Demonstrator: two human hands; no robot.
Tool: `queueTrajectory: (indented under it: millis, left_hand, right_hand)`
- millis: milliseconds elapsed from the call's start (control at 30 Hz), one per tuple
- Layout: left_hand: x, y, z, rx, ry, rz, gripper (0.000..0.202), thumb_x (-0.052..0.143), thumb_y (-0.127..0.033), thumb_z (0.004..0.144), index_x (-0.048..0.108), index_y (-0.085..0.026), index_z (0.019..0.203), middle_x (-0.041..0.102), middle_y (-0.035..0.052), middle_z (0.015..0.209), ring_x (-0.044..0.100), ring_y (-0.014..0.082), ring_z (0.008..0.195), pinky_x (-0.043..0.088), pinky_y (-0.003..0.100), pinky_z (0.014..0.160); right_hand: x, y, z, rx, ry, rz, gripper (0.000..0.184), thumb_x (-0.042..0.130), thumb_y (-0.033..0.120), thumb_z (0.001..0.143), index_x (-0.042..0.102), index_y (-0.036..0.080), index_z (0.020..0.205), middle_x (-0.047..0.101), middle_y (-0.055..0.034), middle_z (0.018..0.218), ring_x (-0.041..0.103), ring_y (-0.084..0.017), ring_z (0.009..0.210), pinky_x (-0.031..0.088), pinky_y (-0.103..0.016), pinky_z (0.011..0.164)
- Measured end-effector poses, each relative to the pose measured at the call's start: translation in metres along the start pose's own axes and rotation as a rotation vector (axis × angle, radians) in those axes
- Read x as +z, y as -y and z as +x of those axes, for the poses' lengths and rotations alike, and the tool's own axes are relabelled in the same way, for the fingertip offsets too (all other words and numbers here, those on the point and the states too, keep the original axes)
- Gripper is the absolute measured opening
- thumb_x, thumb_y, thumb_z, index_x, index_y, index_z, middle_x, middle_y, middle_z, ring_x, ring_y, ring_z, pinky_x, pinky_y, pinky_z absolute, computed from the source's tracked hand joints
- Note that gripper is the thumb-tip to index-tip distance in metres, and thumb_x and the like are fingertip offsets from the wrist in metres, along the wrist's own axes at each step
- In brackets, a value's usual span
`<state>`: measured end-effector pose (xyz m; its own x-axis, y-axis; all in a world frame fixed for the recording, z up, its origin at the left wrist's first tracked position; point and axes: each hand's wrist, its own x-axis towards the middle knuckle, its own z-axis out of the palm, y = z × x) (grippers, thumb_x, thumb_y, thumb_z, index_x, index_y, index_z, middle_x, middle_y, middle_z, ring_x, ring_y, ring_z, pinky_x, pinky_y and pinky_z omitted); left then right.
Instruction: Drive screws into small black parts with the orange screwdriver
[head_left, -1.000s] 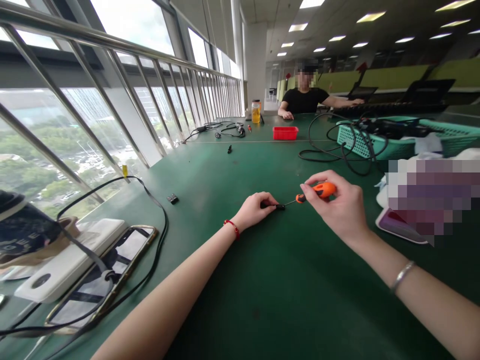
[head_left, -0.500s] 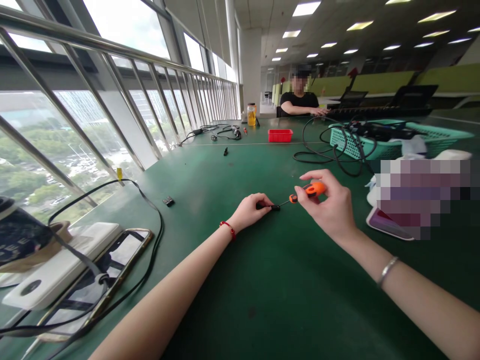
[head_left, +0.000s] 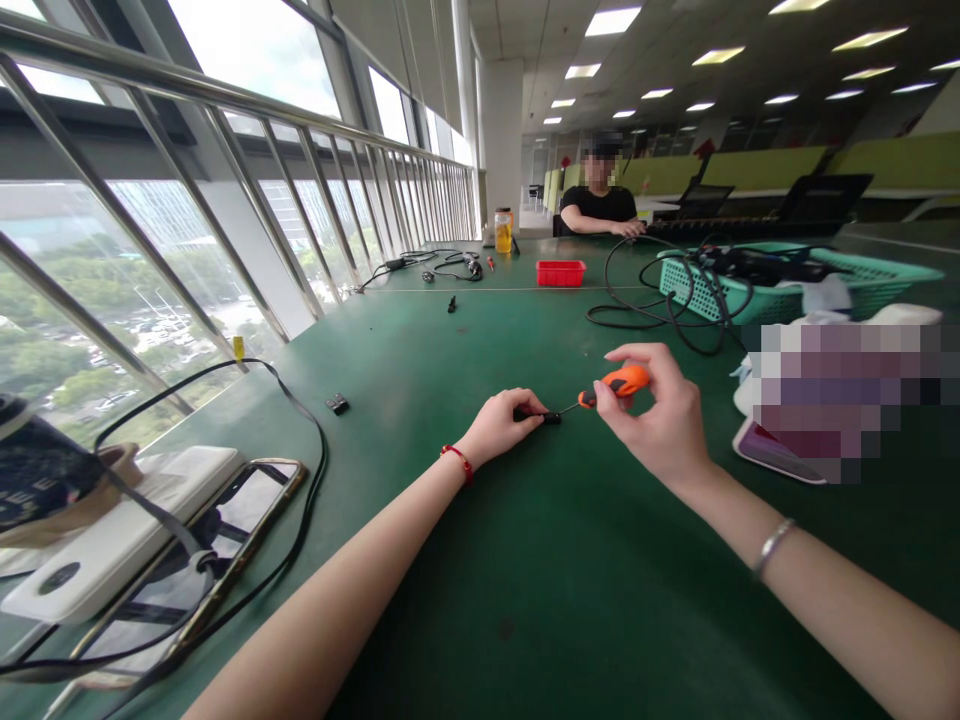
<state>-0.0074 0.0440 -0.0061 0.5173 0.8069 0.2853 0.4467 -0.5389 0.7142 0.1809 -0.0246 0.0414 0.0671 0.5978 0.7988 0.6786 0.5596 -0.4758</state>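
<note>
A red cord bracelet [head_left: 459, 460] rings the wrist behind the left hand [head_left: 501, 425]. Behind the right hand [head_left: 661, 420], a slim silver bangle [head_left: 772, 546]

The orange screwdriver [head_left: 611, 386] has been rolled slightly within the right hand [head_left: 664, 420], its handle more exposed toward 9 o'clock.
</note>
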Motion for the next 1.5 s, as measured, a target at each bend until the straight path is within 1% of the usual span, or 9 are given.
queueTrajectory:
  millis: [133,333,600,800,1000,1100,1233,1400,1500]
  left_hand:
    - [0.0002,0.0006,-0.0002,0.002,0.0,-0.003,0.012,0.058,-0.021,0.079,0.067,-0.015,0.083,0.069,0.0051,0.088,0.062,0.0155,0.081,0.05,0.026,0.076]
    - [-0.0002,0.0024,-0.0001,0.017,0.005,0.005,0.012,0.057,-0.02,0.079,0.067,-0.014,0.083,0.068,0.0052,0.086,0.061,0.0155,0.079,0.05,0.026,0.075]
    - [0.0001,0.0022,-0.0006,0.009,0.004,-0.008,0.012,0.058,-0.022,0.079,0.066,-0.015,0.083,0.069,0.0048,0.087,0.062,0.0152,0.08,0.049,0.025,0.077]
    - [-0.0007,0.0002,-0.0003,0.016,0.003,-0.002,0.012,0.058,-0.02,0.079,0.067,-0.014,0.083,0.068,0.0049,0.084,0.061,0.0154,0.079,0.05,0.026,0.075]
    - [0.0,0.0005,-0.0002,0.014,0.009,-0.017,0.012,0.057,-0.018,0.079,0.066,-0.014,0.083,0.069,0.0048,0.086,0.062,0.0153,0.08,0.05,0.025,0.076]
    - [-0.0005,0.0007,-0.0002,0.016,0.005,-0.01,0.012,0.057,-0.019,0.079,0.066,-0.014,0.084,0.069,0.0048,0.087,0.062,0.0152,0.08,0.05,0.025,0.076]
    - [-0.0011,0.0,-0.0003,0.018,0.005,-0.009,0.012,0.057,-0.019,0.079,0.066,-0.013,0.084,0.068,0.0052,0.085,0.061,0.0155,0.079,0.05,0.026,0.076]
    - [-0.0004,0.0,-0.0002,0.013,0.014,-0.015,0.012,0.057,-0.019,0.079,0.066,-0.014,0.084,0.068,0.0052,0.087,0.061,0.0154,0.081,0.05,0.026,0.077]
    - [-0.0003,0.0001,-0.0004,0.01,0.013,-0.017,0.011,0.057,-0.019,0.079,0.066,-0.014,0.084,0.068,0.0052,0.087,0.061,0.0154,0.081,0.049,0.026,0.077]
  right_hand:
    - [0.0011,-0.0024,-0.0006,-0.031,-0.001,0.023,0.026,0.058,0.026,0.074,0.052,0.022,0.099,0.06,-0.0005,0.076,0.058,-0.018,0.072,0.048,-0.034,0.071]
    - [-0.001,0.004,0.0008,-0.031,0.003,-0.04,0.016,0.062,0.038,0.077,0.057,0.023,0.078,0.061,-0.0007,0.07,0.053,-0.015,0.061,0.042,-0.026,0.053]
    - [0.001,-0.0011,-0.0005,-0.045,-0.006,0.043,0.031,0.061,0.025,0.072,0.051,0.022,0.102,0.061,-0.0004,0.079,0.059,-0.017,0.07,0.049,-0.035,0.073]
    - [-0.0007,0.0046,-0.0005,-0.025,-0.011,-0.033,0.015,0.064,0.036,0.075,0.058,0.023,0.079,0.061,-0.0018,0.07,0.055,-0.016,0.065,0.042,-0.025,0.049]
    - [0.0003,-0.0019,-0.0015,-0.075,-0.009,0.029,0.031,0.06,0.025,0.073,0.054,0.021,0.103,0.061,-0.0019,0.08,0.059,-0.018,0.074,0.049,-0.035,0.071]
    - [0.0002,-0.0015,-0.0014,-0.074,-0.001,0.014,0.026,0.06,0.028,0.075,0.055,0.022,0.1,0.06,-0.0004,0.073,0.057,-0.018,0.07,0.048,-0.032,0.067]
    - [-0.0005,0.0032,-0.0011,-0.109,-0.035,-0.068,0.013,0.063,0.035,0.076,0.058,0.023,0.081,0.063,-0.0011,0.071,0.055,-0.017,0.066,0.044,-0.029,0.059]
    - [0.0005,-0.0011,-0.0019,-0.081,-0.024,-0.001,0.028,0.06,0.027,0.074,0.055,0.022,0.101,0.062,-0.0019,0.079,0.057,-0.018,0.07,0.048,-0.033,0.068]
    - [0.0009,-0.0035,-0.0019,-0.074,-0.017,0.039,0.032,0.059,0.026,0.073,0.053,0.021,0.104,0.061,-0.0021,0.079,0.059,-0.019,0.074,0.048,-0.035,0.071]
